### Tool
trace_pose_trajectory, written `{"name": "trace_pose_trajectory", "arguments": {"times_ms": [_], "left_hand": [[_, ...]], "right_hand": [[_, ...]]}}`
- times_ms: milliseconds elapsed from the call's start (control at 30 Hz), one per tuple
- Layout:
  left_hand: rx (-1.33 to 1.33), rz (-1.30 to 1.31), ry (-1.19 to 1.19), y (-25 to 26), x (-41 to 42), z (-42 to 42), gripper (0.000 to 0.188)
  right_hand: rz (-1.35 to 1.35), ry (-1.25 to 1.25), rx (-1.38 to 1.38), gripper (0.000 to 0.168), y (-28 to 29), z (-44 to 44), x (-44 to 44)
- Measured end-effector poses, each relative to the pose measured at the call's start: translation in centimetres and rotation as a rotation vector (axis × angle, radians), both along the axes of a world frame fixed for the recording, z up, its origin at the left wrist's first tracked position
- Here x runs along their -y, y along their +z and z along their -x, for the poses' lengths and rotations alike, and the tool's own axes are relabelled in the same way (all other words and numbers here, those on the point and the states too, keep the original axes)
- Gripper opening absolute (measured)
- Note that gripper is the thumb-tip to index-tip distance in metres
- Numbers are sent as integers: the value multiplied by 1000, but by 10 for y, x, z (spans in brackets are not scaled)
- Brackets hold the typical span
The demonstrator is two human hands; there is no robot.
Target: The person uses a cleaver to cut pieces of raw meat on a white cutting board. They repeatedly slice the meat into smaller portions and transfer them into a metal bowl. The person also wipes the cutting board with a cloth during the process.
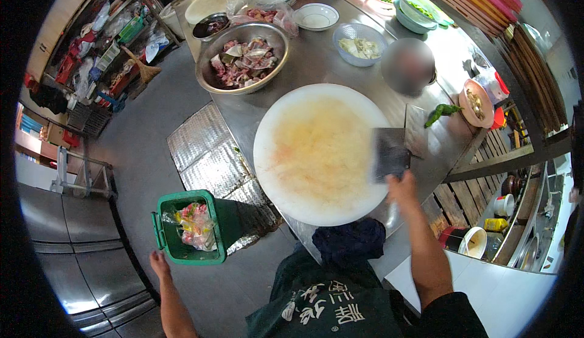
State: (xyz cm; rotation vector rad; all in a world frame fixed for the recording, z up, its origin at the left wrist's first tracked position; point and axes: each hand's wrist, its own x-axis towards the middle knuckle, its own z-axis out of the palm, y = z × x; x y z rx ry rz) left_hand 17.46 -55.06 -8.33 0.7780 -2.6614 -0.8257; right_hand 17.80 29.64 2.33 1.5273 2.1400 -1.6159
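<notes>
My right hand [402,188] grips the handle of a dark cleaver [388,153], its blade over the right edge of a round white chopping board [319,155]. The board is stained yellowish in the middle. Just beyond that blade, another flat metal blade [416,126] lies on the steel table [315,60]. My left hand [159,264] hangs low at the left, close to the handle side of a green bin [219,247]; its fingers are too unclear to tell whether they are closed. Crumpled plastic bags [197,228] lie in the bin.
A steel bowl of cut meat [244,62] stands beyond the board. A dark folded cloth [349,242] sits at the near edge. Right of the blades lie green peppers [441,113] and a pink bowl [477,103]. A blue basket [360,44] holds pale pieces. A blurred patch hides one item.
</notes>
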Motion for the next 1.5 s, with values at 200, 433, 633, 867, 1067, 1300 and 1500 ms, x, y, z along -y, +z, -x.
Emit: {"name": "trace_pose_trajectory", "arguments": {"times_ms": [200, 433, 633, 867, 1067, 1300, 1500], "left_hand": [[258, -79, 124, -13, -52, -23, 39], [2, -200, 39, 10, -18, -8, 38], [-5, -84, -58, 37, -23, 5, 35], [240, -168, 134, -37, -43, -62, 33], [310, -151, 48, -46, -91, -54, 30], [35, -167, -70, -10, -97, -36, 27], [165, -213, -181, -30, -145, -81, 26]], "right_hand": [[-210, 195, -106, 43, -15, 60, 27], [82, 1300, -187, 24, 17, 87, 328], [251, 1061, -216, 32, 7, 78, 253], [128, 12, -143, 37, -21, -54, -24], [50, 264, -27, 42, -13, 5, 97], [142, 921, -282, 26, 28, 54, 274], [93, 161, -20, 27, -4, -43, 47]]}}
